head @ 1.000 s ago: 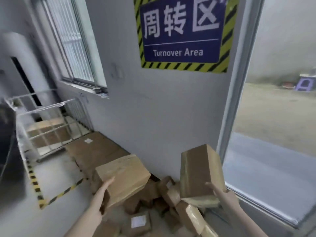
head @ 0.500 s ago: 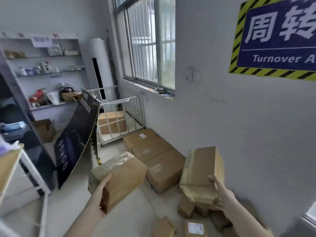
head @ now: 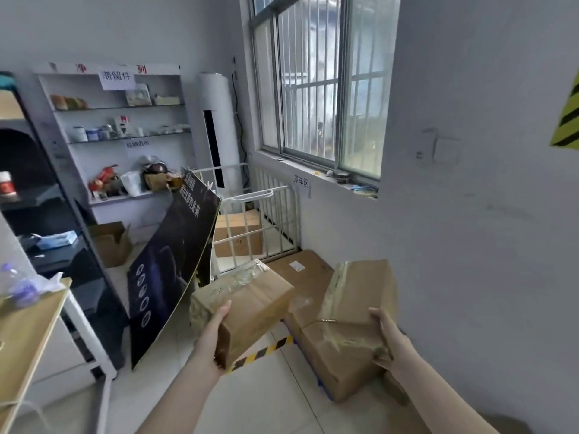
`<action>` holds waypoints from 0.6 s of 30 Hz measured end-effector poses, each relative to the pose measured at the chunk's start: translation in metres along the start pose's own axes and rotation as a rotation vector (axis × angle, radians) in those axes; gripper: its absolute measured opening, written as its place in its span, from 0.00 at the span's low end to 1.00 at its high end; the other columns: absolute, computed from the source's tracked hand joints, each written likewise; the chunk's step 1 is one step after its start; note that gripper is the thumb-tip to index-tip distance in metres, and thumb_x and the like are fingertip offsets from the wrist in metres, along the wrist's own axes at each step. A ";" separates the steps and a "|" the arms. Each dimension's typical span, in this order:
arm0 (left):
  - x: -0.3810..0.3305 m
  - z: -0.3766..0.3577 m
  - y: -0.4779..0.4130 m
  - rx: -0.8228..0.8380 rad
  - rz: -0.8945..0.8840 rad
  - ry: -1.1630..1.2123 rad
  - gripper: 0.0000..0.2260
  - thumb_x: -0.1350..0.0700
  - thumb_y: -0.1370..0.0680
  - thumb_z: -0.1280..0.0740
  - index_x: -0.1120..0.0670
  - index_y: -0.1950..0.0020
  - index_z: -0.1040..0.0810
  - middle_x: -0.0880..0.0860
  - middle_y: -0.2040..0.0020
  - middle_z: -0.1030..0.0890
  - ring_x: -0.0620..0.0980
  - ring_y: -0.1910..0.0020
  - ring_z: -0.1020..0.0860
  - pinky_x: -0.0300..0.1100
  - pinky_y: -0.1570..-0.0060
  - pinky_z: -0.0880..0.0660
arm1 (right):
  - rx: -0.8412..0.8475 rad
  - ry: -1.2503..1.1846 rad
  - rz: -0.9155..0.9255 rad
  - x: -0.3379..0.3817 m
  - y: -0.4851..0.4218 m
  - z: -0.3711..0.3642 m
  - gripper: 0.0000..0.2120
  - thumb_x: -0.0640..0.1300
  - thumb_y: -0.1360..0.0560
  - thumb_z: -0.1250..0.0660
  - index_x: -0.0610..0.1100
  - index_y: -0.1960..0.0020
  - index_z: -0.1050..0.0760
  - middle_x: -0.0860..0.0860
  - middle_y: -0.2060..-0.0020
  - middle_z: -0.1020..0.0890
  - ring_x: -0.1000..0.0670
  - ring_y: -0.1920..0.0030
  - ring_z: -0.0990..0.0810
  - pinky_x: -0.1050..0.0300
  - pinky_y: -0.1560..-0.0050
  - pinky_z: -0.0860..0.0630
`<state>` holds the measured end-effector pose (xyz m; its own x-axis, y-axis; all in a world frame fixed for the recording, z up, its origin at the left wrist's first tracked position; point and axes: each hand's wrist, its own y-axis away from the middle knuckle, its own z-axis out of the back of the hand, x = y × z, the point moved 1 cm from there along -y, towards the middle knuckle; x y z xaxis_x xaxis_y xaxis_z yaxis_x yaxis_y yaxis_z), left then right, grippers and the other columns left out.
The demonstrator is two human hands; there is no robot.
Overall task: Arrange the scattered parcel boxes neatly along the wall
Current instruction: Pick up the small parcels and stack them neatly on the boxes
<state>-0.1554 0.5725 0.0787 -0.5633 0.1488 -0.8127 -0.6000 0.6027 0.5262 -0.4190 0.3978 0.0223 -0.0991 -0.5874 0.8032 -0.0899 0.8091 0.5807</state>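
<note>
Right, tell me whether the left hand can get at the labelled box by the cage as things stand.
Probably not yet. The left hand is full, gripping a taped box that hangs between it and the labelled box on the floor. The floor route looks open once that load is set down.

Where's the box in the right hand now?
Head view, lower right: the right hand holds the taped box up beside the wall, above the floor boxes.

Your view swings further left, so the striped sign (head: 568, 120) slides to three o'clock, the shelves (head: 125, 133) reach ten o'clock, and the floor boxes (head: 332, 349) now sit under the right-hand box (head: 360, 289).
</note>
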 end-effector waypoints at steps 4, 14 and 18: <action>-0.042 -0.017 -0.079 -0.028 0.020 -0.067 0.23 0.44 0.27 0.30 0.54 0.40 0.33 0.58 0.52 0.24 0.58 0.55 0.26 0.51 0.51 0.27 | 0.021 -0.110 -0.104 0.002 -0.091 -0.057 0.40 0.63 0.50 0.27 0.45 0.42 0.24 0.43 0.49 0.18 0.41 0.49 0.19 0.51 0.55 0.25; -0.093 -0.078 -0.262 -0.005 0.155 -0.187 0.40 0.37 0.36 0.26 0.57 0.32 0.31 0.59 0.42 0.24 0.60 0.46 0.26 0.52 0.44 0.27 | -0.069 -0.203 -0.132 0.020 -0.239 -0.125 0.50 0.64 0.57 0.22 0.45 0.39 0.25 0.44 0.48 0.17 0.41 0.50 0.17 0.46 0.52 0.20; -0.096 -0.139 -0.354 0.139 0.224 -0.289 0.30 0.44 0.30 0.28 0.57 0.34 0.30 0.59 0.44 0.24 0.57 0.56 0.25 0.48 0.53 0.27 | -0.175 -0.306 -0.110 0.036 -0.282 -0.132 0.46 0.62 0.55 0.21 0.45 0.40 0.25 0.43 0.49 0.16 0.41 0.50 0.17 0.46 0.52 0.20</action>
<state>0.0327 0.2362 0.0054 -0.4769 0.4914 -0.7288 -0.3861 0.6278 0.6759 -0.2663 0.1506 -0.0952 -0.3925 -0.6272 0.6728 0.0513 0.7154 0.6968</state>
